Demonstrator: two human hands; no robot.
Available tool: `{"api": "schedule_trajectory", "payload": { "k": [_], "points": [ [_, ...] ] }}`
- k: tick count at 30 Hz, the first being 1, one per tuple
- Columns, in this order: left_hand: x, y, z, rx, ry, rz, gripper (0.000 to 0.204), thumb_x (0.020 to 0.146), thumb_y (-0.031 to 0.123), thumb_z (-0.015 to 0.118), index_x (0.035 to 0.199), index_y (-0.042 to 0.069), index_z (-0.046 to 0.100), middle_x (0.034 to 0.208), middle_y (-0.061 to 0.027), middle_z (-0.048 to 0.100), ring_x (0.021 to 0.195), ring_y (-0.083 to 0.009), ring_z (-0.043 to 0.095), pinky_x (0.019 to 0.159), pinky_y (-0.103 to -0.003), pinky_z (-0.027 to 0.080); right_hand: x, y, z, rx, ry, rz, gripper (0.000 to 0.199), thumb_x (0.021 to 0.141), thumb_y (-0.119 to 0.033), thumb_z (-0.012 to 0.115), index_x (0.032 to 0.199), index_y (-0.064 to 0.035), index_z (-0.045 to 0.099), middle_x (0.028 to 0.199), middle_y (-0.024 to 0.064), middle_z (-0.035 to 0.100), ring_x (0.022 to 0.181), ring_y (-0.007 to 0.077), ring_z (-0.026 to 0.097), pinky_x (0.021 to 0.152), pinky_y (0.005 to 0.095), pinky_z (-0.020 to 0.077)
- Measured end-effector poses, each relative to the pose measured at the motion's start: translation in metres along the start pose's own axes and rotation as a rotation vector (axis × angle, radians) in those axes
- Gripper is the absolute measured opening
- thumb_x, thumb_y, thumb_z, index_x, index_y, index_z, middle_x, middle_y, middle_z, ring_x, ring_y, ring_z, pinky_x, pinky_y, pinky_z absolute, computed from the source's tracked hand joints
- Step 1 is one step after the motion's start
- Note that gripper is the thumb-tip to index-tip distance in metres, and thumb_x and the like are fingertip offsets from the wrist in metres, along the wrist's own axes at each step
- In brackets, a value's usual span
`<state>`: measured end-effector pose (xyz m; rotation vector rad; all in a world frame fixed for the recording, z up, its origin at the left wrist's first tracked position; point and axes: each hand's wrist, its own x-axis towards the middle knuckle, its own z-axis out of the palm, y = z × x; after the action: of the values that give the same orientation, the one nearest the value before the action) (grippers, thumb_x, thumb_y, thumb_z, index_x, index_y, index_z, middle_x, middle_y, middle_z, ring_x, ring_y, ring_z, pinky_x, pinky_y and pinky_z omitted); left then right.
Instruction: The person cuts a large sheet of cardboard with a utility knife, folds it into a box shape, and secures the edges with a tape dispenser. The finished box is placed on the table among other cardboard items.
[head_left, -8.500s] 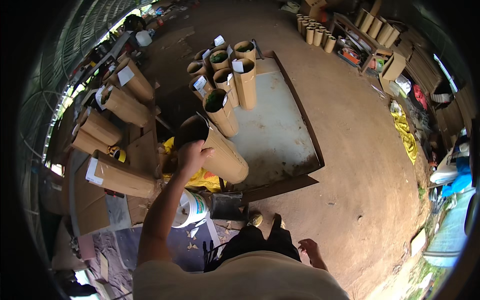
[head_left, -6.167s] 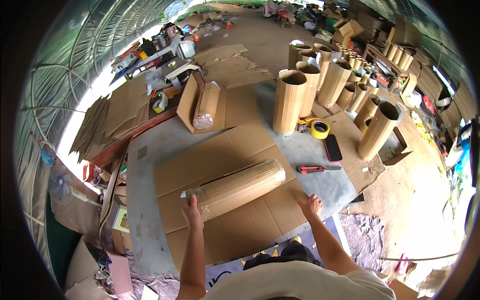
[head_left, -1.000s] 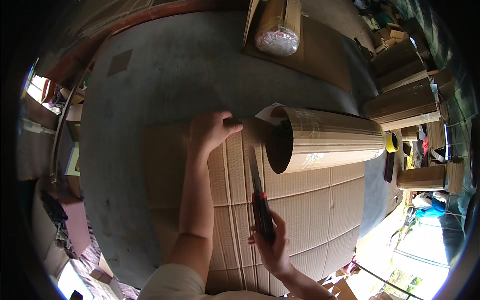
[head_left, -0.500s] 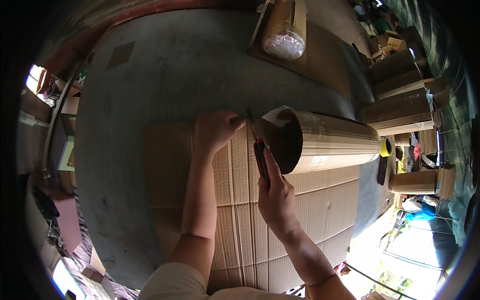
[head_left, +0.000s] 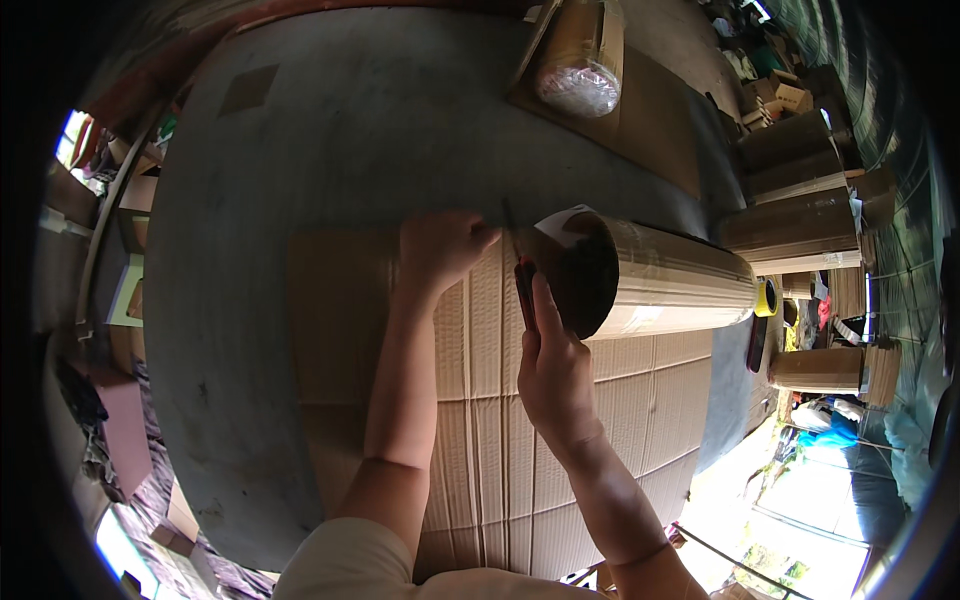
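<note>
A corrugated cardboard sheet (head_left: pixel 500 430) with several crease lines lies on the grey table, under my forearms. My right hand (head_left: pixel 558 390) is wrapped round a utility knife (head_left: pixel 526 290) with a red and black handle. Its blade points away from me, near the sheet's far edge and just left of a rolled cardboard tube (head_left: pixel 685 280). The tube lies on its side, its dark hollow end facing left. At the sheet's far edge my left hand (head_left: pixel 440 250) is closed in a fist, left of the blade. What its fingers hold, if anything, is hidden.
A plastic-wrapped cardboard roll (head_left: pixel 585 75) lies at the far side on a flat brown cardboard piece (head_left: pixel 655 125). A yellow tape roll (head_left: pixel 766 297) sits by the tube's right end. Several cardboard bundles (head_left: pixel 795 220) stand at the right. The grey table (head_left: pixel 220 300) extends left.
The whole view has shifted slightly. Both hands and the knife keep nearly the same places beside the tube, and both hands stay closed.
</note>
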<state>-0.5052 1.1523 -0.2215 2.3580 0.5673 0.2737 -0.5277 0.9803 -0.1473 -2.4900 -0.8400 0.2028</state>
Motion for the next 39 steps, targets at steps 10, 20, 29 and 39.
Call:
{"api": "schedule_trajectory", "payload": {
  "k": [10, 20, 29, 39],
  "points": [
    [0.005, 0.004, 0.004, 0.054, 0.008, 0.006, 0.03, 0.082, 0.039, 0.055, 0.07, 0.013, 0.063, 0.066, -0.0071, 0.061, 0.063, -0.026, 0.061, 0.055, -0.039, 0.047, 0.009, -0.006, -0.021, -0.03, -0.05, 0.03, 0.049, 0.08, -0.001, 0.05, 0.127, -0.0005, 0.038, 0.066, 0.0244, 0.06, 0.063, 0.0393, 0.061, 0.056, 0.0454, 0.0529],
    [0.006, 0.014, -0.005, 0.056, -0.046, 0.008, 0.031, 0.083, 0.039, 0.052, 0.072, 0.013, 0.063, 0.067, -0.0076, 0.062, 0.064, -0.0267, 0.061, 0.057, -0.039, 0.047, 0.005, 0.007, -0.024, -0.028, -0.01, -0.041, 0.05, 0.081, -0.002, 0.05, 0.129, -0.0074, 0.038, 0.058, 0.02, 0.059, 0.055, 0.0398, 0.06, 0.05, 0.0454, 0.0524],
    [0.005, 0.008, -0.002, 0.069, -0.005, 0.017, 0.031, 0.083, 0.037, 0.053, 0.07, 0.011, 0.062, 0.066, -0.0082, 0.061, 0.063, -0.0275, 0.061, 0.057, -0.04, 0.047, -0.02, 0.011, -0.031, -0.005, -0.071, -0.04, 0.051, 0.083, -0.004, 0.049, 0.132, -0.0053, 0.035, 0.05, 0.0128, 0.056, 0.046, 0.0269, 0.061, 0.043, 0.0388, 0.0512],
    [0.005, 0.003, -0.004, 0.112, 0.166, 0.185, 0.034, 0.084, 0.036, 0.053, 0.064, 0.009, 0.058, 0.059, -0.0098, 0.057, 0.056, -0.0292, 0.057, 0.05, -0.04, 0.044, -0.036, 0.017, -0.032, 0.168, -0.209, 0.043, 0.052, 0.087, -0.01, 0.046, 0.136, -0.0091, 0.028, 0.051, 0.0158, 0.055, 0.043, 0.0296, 0.059, 0.036, 0.0414, 0.0475]
  ]
}}
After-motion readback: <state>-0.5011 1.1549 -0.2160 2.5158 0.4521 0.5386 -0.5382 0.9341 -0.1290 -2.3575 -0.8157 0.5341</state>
